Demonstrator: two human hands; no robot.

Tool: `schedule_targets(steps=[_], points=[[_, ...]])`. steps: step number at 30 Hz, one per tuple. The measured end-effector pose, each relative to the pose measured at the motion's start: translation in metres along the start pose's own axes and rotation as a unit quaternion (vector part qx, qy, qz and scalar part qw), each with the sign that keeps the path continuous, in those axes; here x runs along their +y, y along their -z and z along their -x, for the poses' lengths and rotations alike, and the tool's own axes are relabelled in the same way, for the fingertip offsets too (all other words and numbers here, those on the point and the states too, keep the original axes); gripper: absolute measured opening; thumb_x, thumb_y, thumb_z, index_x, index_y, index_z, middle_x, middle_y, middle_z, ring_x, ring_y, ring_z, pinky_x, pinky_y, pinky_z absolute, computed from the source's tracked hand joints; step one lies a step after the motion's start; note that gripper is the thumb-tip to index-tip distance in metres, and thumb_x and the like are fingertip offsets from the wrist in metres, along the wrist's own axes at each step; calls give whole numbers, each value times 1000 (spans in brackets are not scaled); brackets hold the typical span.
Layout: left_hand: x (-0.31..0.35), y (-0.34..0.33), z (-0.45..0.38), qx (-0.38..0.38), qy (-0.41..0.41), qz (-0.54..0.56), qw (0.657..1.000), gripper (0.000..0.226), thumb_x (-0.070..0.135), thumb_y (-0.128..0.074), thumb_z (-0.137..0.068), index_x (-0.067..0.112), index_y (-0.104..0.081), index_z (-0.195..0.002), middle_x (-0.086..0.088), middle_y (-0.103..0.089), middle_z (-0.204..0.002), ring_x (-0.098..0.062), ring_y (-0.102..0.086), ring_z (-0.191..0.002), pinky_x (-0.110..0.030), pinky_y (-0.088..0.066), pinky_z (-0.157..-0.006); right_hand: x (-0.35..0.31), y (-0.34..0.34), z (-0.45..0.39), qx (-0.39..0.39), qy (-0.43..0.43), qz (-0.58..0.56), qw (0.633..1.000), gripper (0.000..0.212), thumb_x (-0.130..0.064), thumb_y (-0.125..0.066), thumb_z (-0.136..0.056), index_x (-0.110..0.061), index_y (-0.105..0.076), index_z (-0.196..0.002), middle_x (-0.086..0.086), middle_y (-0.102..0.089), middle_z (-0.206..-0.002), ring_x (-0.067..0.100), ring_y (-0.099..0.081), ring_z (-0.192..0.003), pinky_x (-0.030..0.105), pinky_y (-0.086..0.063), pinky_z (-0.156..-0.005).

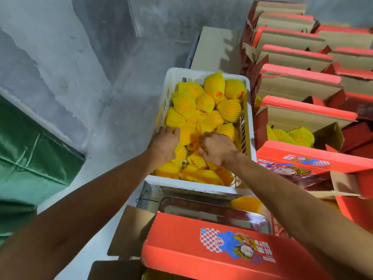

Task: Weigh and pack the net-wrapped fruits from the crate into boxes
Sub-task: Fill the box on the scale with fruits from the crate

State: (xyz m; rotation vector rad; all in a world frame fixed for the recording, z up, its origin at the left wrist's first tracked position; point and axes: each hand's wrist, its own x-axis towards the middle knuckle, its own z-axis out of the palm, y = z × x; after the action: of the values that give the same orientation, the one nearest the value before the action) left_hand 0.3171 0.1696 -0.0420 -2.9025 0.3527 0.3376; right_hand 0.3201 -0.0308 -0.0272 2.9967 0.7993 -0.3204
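Both arms stretched from the bottom of the frame up into the white crate (203,187) at centre, likely because the net-wrapped fruits (203,102) there are the stock to draw from. Left hand (164,143) at the crate's left side, fingers curled over a yellow-netted fruit against the wall, apparently taking hold of it. Right hand (217,147) just beside, middle of the crate, fingers bent down into the pile and closing round another fruit, though exactly how much is enclosed cannot be told from above. Crate heaped deepest toward the top of the frame, thinner near the lower rim, probably from picking at the near end first, the shortest reach. Directly below the crate, a shiny metal tray (214,213) lying flat, seemingly the pan of a scale, set between crate and body so each handful passes over it on the way to a box. One loose netted fruit (245,203) just right of the tray. Lower centre, a red printed box (212,249) with its flap raised toward the camera, open and close at hand for filling. Centre right, another open box (308,112) already holding a few netted fruits, lid folded back. Upper right, a row of empty boxes (292,55) standing open in ranks, presumably staged for later rounds. Green sheet (30,148) at the left edge, on grey floor.
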Motion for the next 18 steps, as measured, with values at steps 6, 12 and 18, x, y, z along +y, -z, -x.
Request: schedule_targets(steps=[6, 12, 18], points=[[-12, 45, 38, 132, 5, 228, 965, 88, 49, -84, -68, 12, -42, -136, -17, -56, -122, -37, -51, -111, -43, -44, -83, -19, 33, 13, 27, -55, -341, 938, 35, -31, -53, -103, -18, -55, -135, 10, -68, -115, 31, -66, -98, 37, -51, -80], [-23, 97, 109, 143, 43, 439, 886, 73, 63, -76, -61, 32, -46, -119, 3, -64, -101, -21, -64, -88, -35, -51, -72, -66, 87, 50, 41, -78, -589, 804, 30, -32, -40, -109, -22, -53, -135, 9, -65, -114, 36, -67, -107, 53, -56, -95], [-15, 135, 193, 181, 24, 656, 733, 74, 65, -82, -58, 21, -67, -116, -1, -76, -106, -19, -73, -98, -47, -59, -91, -108, 152, 127, 82, -30, -686, 723, 34, -44, -53, -104, -17, -67, -120, 10, -70, -118, 28, -71, -106, 44, -62, -75]])
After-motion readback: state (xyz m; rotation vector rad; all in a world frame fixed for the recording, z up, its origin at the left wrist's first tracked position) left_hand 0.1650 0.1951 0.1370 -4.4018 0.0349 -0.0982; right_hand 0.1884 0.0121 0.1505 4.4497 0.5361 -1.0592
